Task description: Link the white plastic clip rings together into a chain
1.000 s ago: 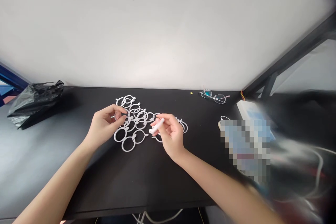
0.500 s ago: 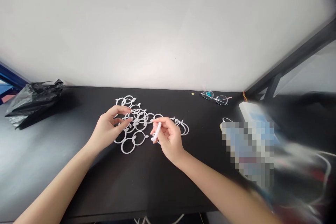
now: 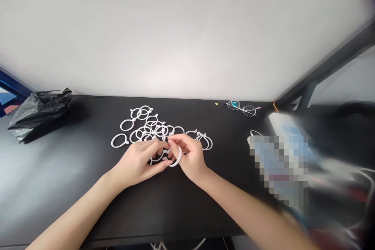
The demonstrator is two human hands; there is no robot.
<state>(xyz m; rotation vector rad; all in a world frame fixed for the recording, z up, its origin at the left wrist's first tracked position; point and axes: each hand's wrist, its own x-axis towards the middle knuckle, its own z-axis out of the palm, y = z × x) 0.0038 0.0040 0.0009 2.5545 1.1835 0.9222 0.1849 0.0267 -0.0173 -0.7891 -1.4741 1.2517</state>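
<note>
- White plastic, held up between two hands: I see one ring (image 3: 179,158) being worked, in the fingertips of the right hand (image 3: 191,154).
- Progress, as I judge it from here: partway. A small bunch of rings (image 3: 201,136) sits apart, at about two o'clock from the hands — perhaps the portion already handled, though I can't confirm that.
- Left over, by my reading: the larger heap of rings (image 3: 159,130), loose and overlapping at eleven o'clock on the black table (image 3: 164,207), plus a lone ring (image 3: 118,147) near ten o'clock. Fingers cover part of the heap, so I can't count it.
- Right grip: thumb and fingers pinch the ring, which stands tilted, its curve bulging toward four o'clock.
- Left grip: the left hand (image 3: 140,162) sits at nine o'clock from the ring, thumb and forefinger spread, thumb tip right by the ring's lower curve — pinching or merely touching, I can't tell.
- Well clear of both hands, I see glasses (image 3: 249,111) at two o'clock.
</note>
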